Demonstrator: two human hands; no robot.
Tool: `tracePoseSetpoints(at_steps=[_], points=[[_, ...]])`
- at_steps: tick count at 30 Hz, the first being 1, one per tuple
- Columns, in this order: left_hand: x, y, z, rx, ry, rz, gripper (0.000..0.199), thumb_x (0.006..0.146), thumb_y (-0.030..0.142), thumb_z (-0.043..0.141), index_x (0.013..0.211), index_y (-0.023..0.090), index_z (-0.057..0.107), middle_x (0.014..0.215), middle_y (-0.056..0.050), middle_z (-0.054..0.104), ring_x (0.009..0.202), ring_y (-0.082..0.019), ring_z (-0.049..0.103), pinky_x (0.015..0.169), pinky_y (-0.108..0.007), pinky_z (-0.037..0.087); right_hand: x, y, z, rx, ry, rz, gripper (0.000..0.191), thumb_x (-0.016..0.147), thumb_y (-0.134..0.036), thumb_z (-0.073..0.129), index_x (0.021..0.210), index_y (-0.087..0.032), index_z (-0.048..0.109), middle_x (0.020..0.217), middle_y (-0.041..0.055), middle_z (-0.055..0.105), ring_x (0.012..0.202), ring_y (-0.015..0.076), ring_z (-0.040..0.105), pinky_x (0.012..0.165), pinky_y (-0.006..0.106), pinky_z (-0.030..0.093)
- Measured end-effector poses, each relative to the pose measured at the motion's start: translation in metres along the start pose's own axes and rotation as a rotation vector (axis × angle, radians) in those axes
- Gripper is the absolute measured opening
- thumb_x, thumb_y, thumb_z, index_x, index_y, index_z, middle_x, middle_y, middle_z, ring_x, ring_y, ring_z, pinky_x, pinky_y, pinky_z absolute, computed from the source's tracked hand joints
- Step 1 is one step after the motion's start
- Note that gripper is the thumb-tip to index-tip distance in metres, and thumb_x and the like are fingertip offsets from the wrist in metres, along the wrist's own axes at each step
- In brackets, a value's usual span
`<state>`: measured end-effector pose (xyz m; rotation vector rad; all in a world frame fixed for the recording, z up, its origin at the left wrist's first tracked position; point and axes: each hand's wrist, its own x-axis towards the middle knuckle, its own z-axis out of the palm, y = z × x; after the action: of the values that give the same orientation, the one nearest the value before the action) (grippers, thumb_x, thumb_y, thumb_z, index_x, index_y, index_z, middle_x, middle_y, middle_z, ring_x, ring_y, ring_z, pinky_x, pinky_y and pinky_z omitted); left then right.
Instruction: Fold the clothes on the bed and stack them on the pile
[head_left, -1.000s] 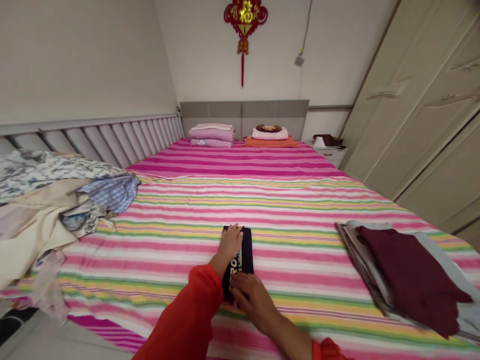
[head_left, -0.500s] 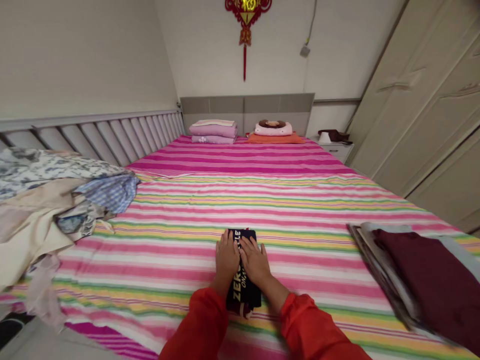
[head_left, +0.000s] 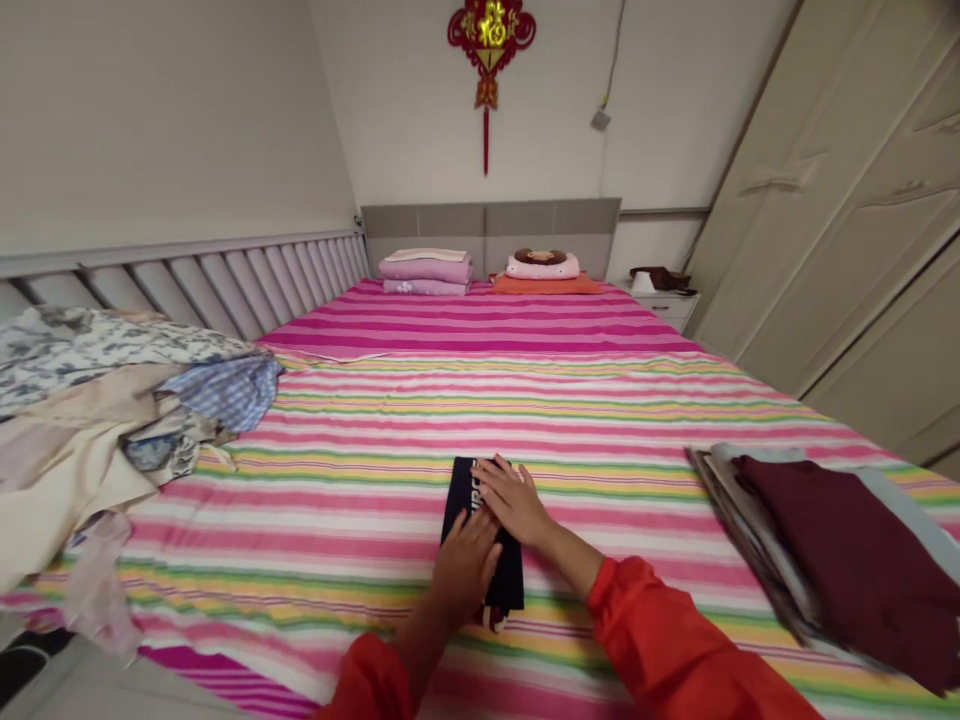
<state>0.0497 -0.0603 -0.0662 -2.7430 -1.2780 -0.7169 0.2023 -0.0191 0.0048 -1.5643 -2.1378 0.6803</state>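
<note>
Folded navy shirt (head_left: 469,500), apparently beneath left hand (head_left: 465,568) and right hand (head_left: 514,503)

Pale printed letters, unclear but perhaps "RC", are seen on the dark folded garment (head_left: 466,500), and a gold character is shown on the red hanging knot (head_left: 491,40) at top centre.

Noting a striped bedsheet (head_left: 600,400) covering the bed, a crumpled clothes pile (head_left: 112,400) spilling over its left edge, and a folded stack (head_left: 832,540) with maroon cloth on top lying near its right edge. Folded pink blankets (head_left: 425,272) and a pillow (head_left: 542,266) are resting by the headboard (head_left: 487,225), while a red Chinese knot (head_left: 489,60) is hanging above.
</note>
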Motion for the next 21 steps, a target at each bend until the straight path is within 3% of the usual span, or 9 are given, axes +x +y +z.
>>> tracePoseSetpoints(at_steps=[4, 10, 14, 17, 20, 21], points=[[-0.015, 0.011, -0.009, -0.048, -0.111, 0.264, 0.039, 0.095, 0.037, 0.047, 0.133, 0.028, 0.053, 0.131, -0.002, 0.062, 0.124, -0.017, 0.052, 0.112, -0.038, 0.035, 0.006, -0.004, 0.007, -0.086, -0.180, -0.138, 0.046, 0.099, -0.046, 0.033, 0.144, -0.040, 0.043, 0.158, -0.0032, 0.032, 0.150, 0.0255, 0.014, 0.117, 0.060, 0.002], [-0.025, 0.016, -0.002, 0.040, -0.095, 0.304, 0.039, 0.093, 0.038, 0.050, 0.131, 0.031, 0.055, 0.140, -0.001, 0.054, 0.135, -0.022, 0.040, 0.115, -0.043, 0.024, 0.034, 0.011, 0.027, -0.158, -0.193, -0.159, 0.047, 0.095, -0.054, 0.042, 0.141, -0.043, 0.046, 0.158, -0.0037, 0.032, 0.149, 0.0299, 0.014, 0.116, 0.061, 0.000], [-0.027, 0.016, 0.004, 0.036, -0.050, 0.314, 0.036, 0.093, 0.041, 0.050, 0.127, 0.033, 0.058, 0.142, 0.003, 0.054, 0.137, -0.022, 0.038, 0.117, -0.043, 0.018, 0.045, 0.024, 0.033, -0.084, -0.152, -0.178, 0.039, 0.098, -0.047, 0.040, 0.134, -0.045, 0.054, 0.155, -0.0055, 0.039, 0.147, 0.0264, 0.023, 0.117, 0.058, 0.006], [-0.026, 0.016, 0.007, 0.015, -0.023, 0.302, 0.035, 0.093, 0.045, 0.049, 0.123, 0.031, 0.061, 0.137, 0.002, 0.059, 0.135, -0.023, 0.041, 0.116, -0.043, 0.021, 0.040, 0.031, 0.043, 0.061, 0.096, -0.108, 0.045, 0.094, -0.042, 0.047, 0.138, -0.034, 0.052, 0.154, 0.0011, 0.041, 0.146, 0.0247, 0.027, 0.119, 0.052, 0.012], [-0.024, 0.017, 0.006, 0.023, 0.002, 0.309, 0.035, 0.093, 0.041, 0.050, 0.125, 0.030, 0.060, 0.132, 0.001, 0.063, 0.134, -0.023, 0.043, 0.114, -0.043, 0.025, 0.025, 0.036, 0.053, 0.358, 0.498, 0.108, 0.061, 0.086, -0.042, 0.057, 0.142, -0.020, 0.047, 0.153, 0.0102, 0.040, 0.145, 0.0256, 0.028, 0.119, 0.047, 0.019], [-0.024, 0.017, 0.005, 0.032, 0.015, 0.316, 0.036, 0.093, 0.038, 0.051, 0.128, 0.031, 0.059, 0.130, 0.001, 0.064, 0.134, -0.023, 0.044, 0.114, -0.043, 0.026, 0.018, 0.036, 0.055, 0.515, 0.566, 0.182, 0.064, 0.082, -0.042, 0.062, 0.140, -0.020, 0.048, 0.152, 0.0110, 0.042, 0.143, 0.0258, 0.031, 0.119, 0.046, 0.021]])
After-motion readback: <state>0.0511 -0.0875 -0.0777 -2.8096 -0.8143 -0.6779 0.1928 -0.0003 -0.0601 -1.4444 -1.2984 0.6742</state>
